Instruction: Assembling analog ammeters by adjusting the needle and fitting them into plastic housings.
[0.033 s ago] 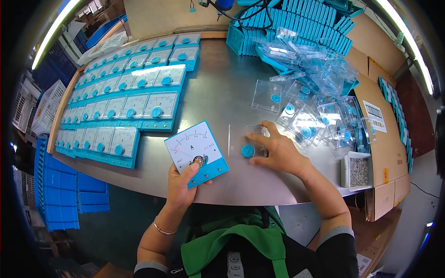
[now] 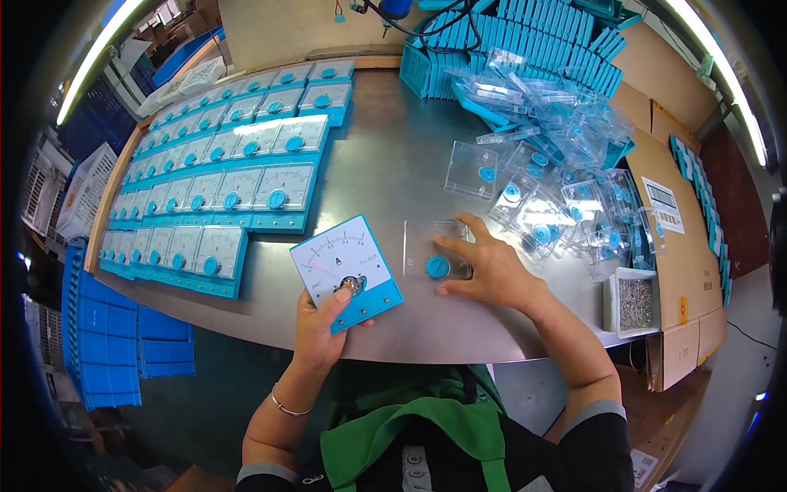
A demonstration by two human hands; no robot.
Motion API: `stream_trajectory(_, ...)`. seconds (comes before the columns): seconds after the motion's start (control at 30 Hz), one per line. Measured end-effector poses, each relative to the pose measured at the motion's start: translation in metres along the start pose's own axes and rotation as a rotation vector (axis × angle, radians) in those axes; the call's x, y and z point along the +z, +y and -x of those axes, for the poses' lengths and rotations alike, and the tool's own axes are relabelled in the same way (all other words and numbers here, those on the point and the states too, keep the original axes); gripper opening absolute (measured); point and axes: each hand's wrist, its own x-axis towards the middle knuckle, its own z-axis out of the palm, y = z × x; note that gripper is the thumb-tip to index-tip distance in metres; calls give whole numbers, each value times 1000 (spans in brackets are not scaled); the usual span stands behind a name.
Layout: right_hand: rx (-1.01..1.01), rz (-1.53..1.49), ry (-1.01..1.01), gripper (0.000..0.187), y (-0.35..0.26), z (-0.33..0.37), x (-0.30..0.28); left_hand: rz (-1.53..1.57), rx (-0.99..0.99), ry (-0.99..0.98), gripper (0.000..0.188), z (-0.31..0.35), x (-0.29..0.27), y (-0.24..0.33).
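Observation:
My left hand (image 2: 326, 316) is closed around the lower left of a panel meter (image 2: 348, 262) with a white dial and a blue base. Its thumb lies by the round metal movement (image 2: 351, 284) below the dial, and the meter's face is uncovered. Over the tabletop, my right hand (image 2: 496, 266) has its thumb and fingers spread around the right side of a clear plastic cover (image 2: 418, 246) with a blue knob (image 2: 438, 266). The cover lies close to the meter's right side. Whether the fingertips press on it I cannot tell.
Rows of covered meters (image 2: 277, 187) fill the left of the metal table (image 2: 377, 148). Loose clear covers (image 2: 541, 213) are heaped at right, before stacked blue parts (image 2: 525, 41). A white box of small metal pieces (image 2: 633, 303) sits beside a cardboard box (image 2: 684, 279).
My right thumb and fingers have shifted slightly to the left and spread a little wider around the cover. The meter in my left hand has barely moved.

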Motion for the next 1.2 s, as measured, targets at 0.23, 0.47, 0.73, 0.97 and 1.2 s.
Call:
stream_trajectory(0.23,-55,-55,48,55,8,1,3,-13,-22,22,31,1,1,-3)
stream_trajectory(0.47,-44,-226,78,59,-1,-1,-16,-18,-27,38,30,3,-2,2)
stream_trajectory(0.73,-20,-264,65,59,7,-1,-7,-27,-54,24,34,2,-9,-1)
stream_trajectory(0.97,-62,-505,-105,58,-45,-20,-16,273,-416,-174,51,-3,4,-14)
stream_trajectory(1.2,-51,-455,-144,58,-46,-26,-8,319,-457,-232,54,-1,4,-18)
